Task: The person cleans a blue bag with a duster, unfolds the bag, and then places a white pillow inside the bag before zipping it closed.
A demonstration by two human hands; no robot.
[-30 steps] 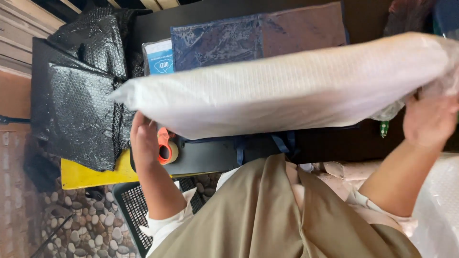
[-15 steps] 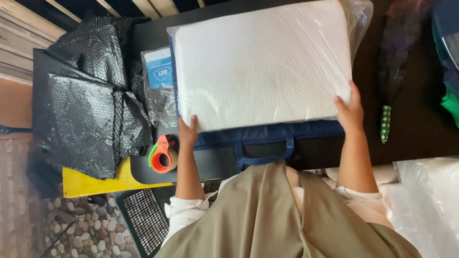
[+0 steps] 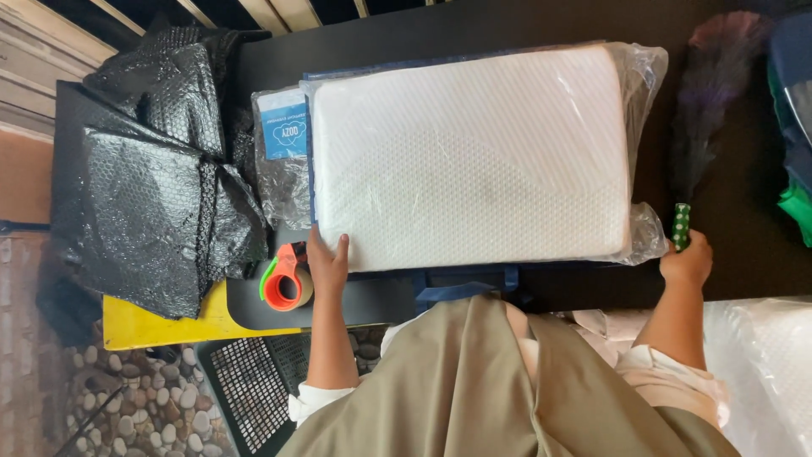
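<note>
White foam pillow (image 3: 474, 156) in clear plastic wrap lies flat on dark surface (image 3: 744, 211), atop blue bag. Left hand (image 3: 327, 258) rests open on pillow's near-left corner. Right hand (image 3: 687, 261) grip closed on green dotted duster handle (image 3: 681, 226). Orange tape dispenser (image 3: 286, 279) just beside left hand; black bubble wrap (image 3: 152, 178) farther left.

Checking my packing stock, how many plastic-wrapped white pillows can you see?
2: one plastic-wrapped white pillow lies on the black table under the left hand; another shows partly at bottom right. More may be hidden.
</note>
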